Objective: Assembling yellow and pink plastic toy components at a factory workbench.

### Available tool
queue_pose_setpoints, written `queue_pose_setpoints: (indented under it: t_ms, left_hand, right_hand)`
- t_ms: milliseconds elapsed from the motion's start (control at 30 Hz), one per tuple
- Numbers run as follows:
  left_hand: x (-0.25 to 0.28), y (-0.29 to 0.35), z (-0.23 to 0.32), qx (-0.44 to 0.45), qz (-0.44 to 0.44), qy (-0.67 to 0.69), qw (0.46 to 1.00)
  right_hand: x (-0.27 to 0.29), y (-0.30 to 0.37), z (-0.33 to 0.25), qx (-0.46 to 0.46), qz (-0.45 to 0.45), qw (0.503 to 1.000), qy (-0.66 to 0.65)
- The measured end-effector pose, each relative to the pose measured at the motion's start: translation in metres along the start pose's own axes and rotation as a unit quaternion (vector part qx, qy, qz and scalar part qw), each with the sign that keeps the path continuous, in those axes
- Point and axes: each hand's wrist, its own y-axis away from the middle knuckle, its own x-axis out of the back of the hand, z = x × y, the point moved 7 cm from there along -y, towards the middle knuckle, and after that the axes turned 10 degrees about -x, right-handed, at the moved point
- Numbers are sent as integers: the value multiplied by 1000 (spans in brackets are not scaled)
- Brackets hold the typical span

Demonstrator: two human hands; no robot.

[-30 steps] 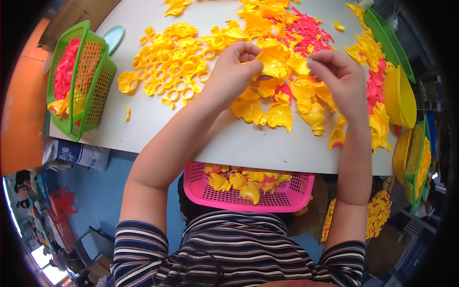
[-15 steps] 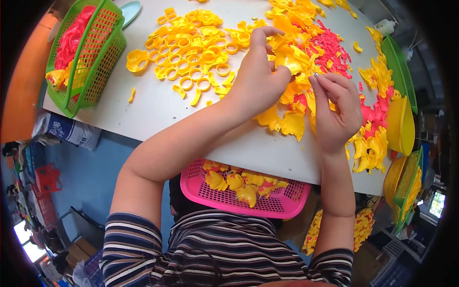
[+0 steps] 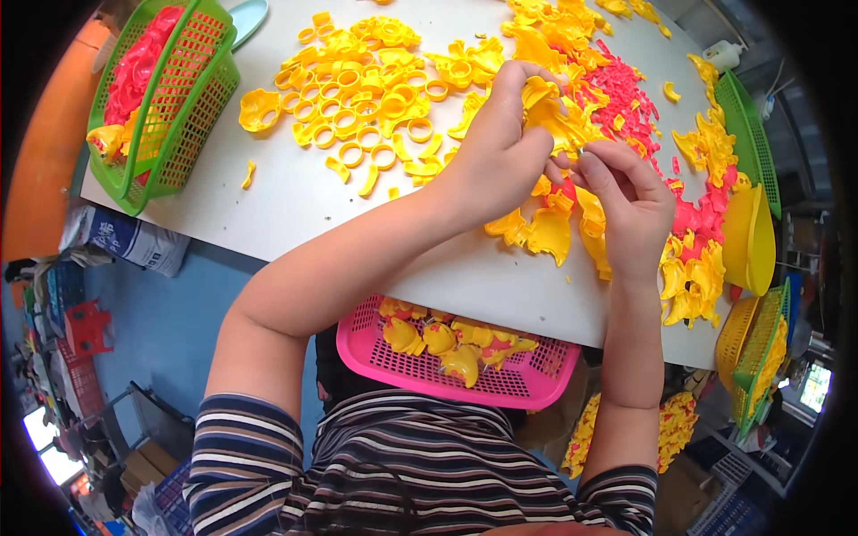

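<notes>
My left hand (image 3: 509, 147) is closed over the parts on the table, its fingers curled round a curved yellow plastic shell piece (image 3: 542, 96). Close beside it, my right hand (image 3: 628, 192) pinches a tiny silvery piece, perhaps a screw, between thumb and forefinger. The fingertips of both hands almost meet, and they partly hide what is between them. More yellow shell pieces (image 3: 548, 234) lie under and around the hands. A heap of small red parts (image 3: 618, 89) is just beyond my right hand.
Yellow rings (image 3: 344, 121) lie spread left of my hands on the white table (image 3: 268, 196). A green basket (image 3: 198, 103) with red parts stands at far left. Below the table edge is a pink basket (image 3: 536, 389) of yellow-and-red pieces. Yellow and green baskets (image 3: 749, 237) line the right side.
My left hand has shifted slightly right and down. My right fingertips have moved in toward it with the tiny silvery piece, closing the gap between the hands.
</notes>
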Motion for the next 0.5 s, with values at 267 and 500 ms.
queue_pose_setpoints:
  t_ms: [267,500]
  left_hand:
    - [8,-3,-2,51,-31,-165,984]
    - [5,-6,2,-2,-81,-250,965]
  right_hand:
    - [10,-8,13,-63,11,994,-83]
    - [13,-6,11,-53,1,997,-47]
